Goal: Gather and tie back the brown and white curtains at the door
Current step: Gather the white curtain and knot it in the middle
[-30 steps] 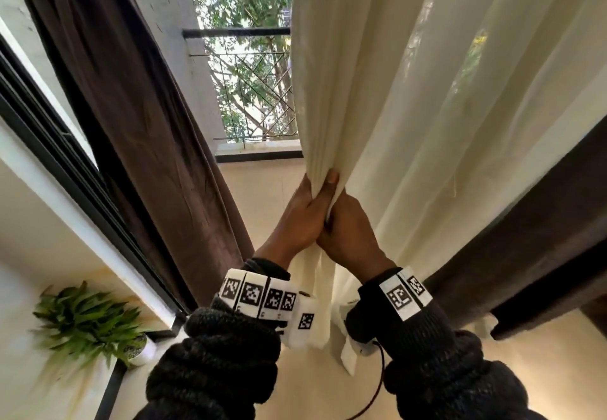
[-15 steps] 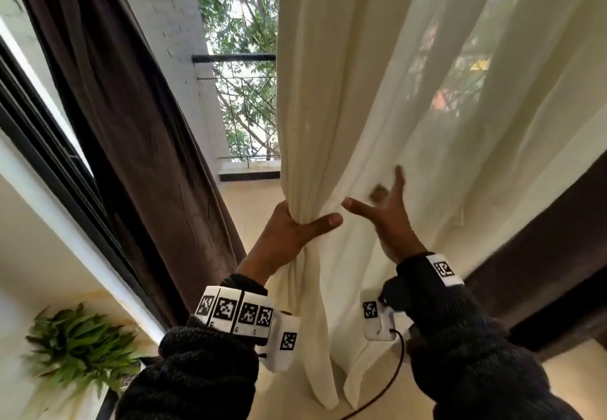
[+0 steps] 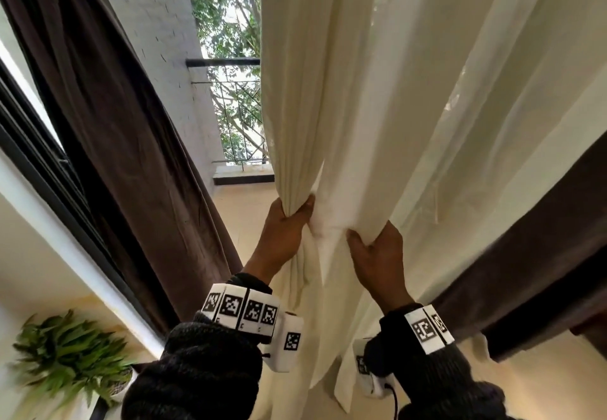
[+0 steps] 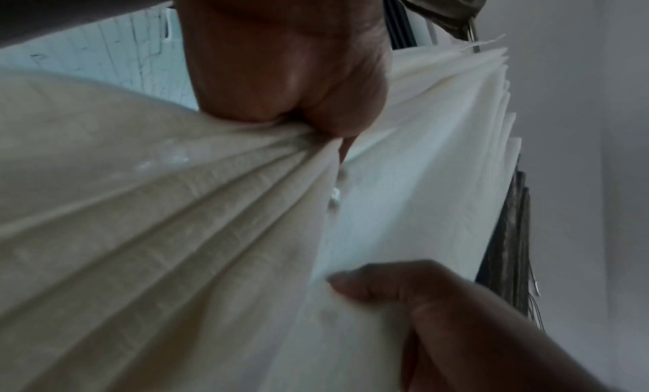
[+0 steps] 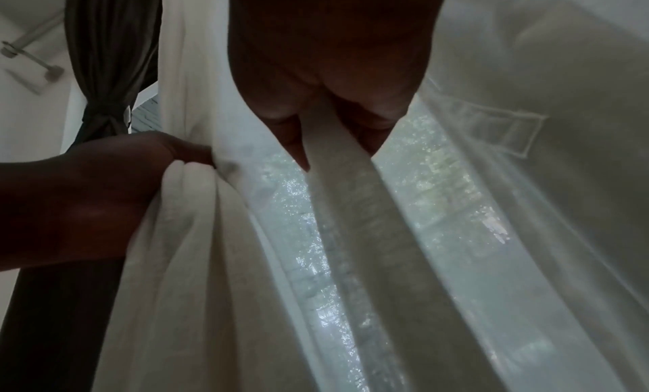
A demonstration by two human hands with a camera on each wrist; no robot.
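Left hand (image 3: pixel 285 230) clamped on bunched white curtain (image 3: pixel 377 107), right hand (image 3: pixel 377 252) pinching next pleat (both closed tight): feed fold leftward, keep bundle taut.

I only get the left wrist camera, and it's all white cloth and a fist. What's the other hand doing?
Observer: The right hand pinches one fold of the white curtain between thumb and fingers, beside the left hand.
Operator: Is a brown curtain tied up?
Observer: The right wrist view shows one brown curtain cinched by a tie.
Operator: What's outside?
Observer: The head view shows a balcony railing with green trees beyond it.
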